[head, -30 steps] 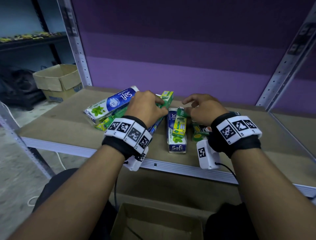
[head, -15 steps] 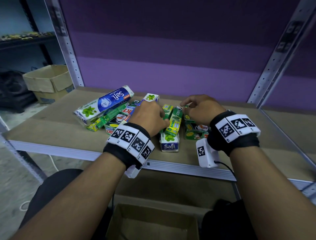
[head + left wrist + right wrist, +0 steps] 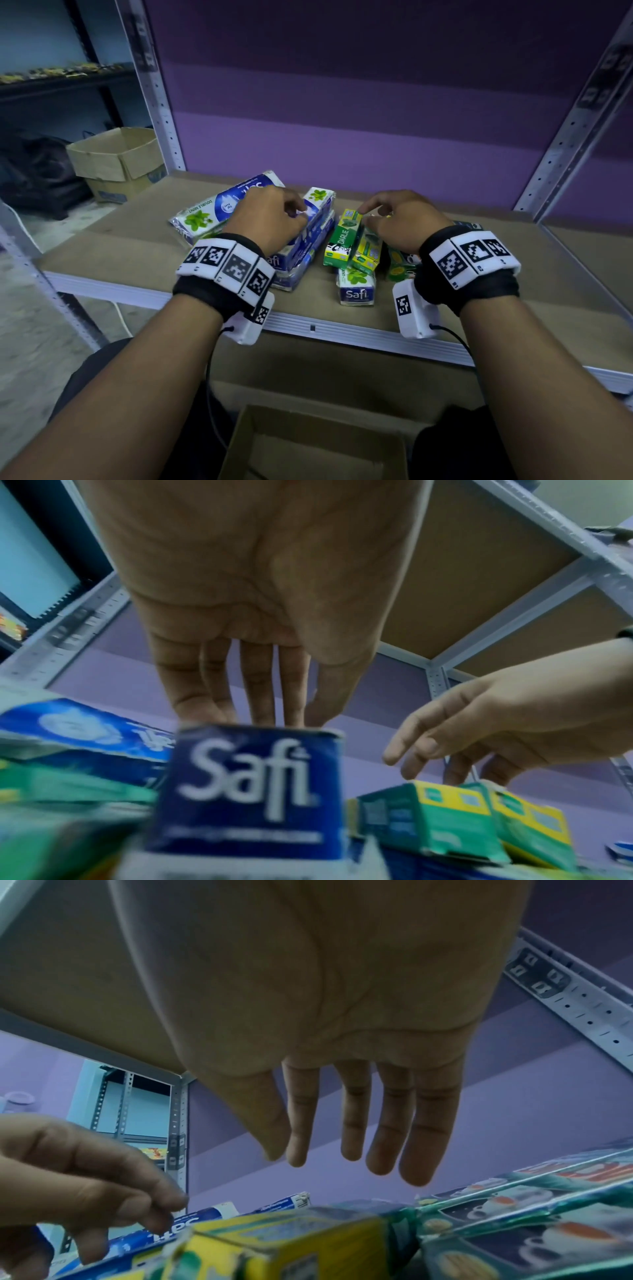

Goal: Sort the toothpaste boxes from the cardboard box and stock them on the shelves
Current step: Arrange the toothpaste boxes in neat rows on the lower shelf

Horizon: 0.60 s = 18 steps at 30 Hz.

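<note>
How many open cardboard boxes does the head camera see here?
2. The left cardboard box stands in the background, left of the shelf; the lower cardboard box sits below it, between the person's legs. Others may be hidden.

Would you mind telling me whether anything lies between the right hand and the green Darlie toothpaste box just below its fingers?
Nothing visible does. The right hand hovers with relaxed fingers over the green Darlie toothpaste box, which leans on a yellow-green box atop the pile. The right wrist view shows only open air beneath the fingertips.
</note>
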Tool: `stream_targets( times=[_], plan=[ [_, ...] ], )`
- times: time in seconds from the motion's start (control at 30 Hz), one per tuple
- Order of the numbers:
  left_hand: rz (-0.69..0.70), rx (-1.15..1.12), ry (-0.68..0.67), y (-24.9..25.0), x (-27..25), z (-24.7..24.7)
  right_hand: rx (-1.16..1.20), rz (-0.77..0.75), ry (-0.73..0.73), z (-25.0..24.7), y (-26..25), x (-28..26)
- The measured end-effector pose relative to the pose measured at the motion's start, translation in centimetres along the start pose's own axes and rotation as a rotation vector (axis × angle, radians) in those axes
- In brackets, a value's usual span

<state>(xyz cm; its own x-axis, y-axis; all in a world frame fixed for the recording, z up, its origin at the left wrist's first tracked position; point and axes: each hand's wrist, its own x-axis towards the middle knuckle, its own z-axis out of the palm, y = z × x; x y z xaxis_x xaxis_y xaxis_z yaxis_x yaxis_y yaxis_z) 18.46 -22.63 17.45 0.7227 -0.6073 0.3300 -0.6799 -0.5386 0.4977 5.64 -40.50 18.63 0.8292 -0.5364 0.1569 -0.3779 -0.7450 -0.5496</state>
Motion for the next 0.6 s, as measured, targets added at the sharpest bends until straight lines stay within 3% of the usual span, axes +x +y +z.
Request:
stream_targets(
  times=[0.27,0.43,0.6],
  plan=[
    [-0.174,0.077,-0.080,-5.2,-0.3,-1.8,0.012,-0.051,0.002,2.2,-2.7,1.0],
    [-0.170,0.087,-0.105,-5.8,-0.8,-1.6,-0.113,0.117,-0.059,2.7,-3.0,2.1],
    [-0.170,0.143,-0.121,-5.7,-0.8,-1.5,-0.053,0.087,-0.076,2.9,-3.0,2.0]
  ],
)
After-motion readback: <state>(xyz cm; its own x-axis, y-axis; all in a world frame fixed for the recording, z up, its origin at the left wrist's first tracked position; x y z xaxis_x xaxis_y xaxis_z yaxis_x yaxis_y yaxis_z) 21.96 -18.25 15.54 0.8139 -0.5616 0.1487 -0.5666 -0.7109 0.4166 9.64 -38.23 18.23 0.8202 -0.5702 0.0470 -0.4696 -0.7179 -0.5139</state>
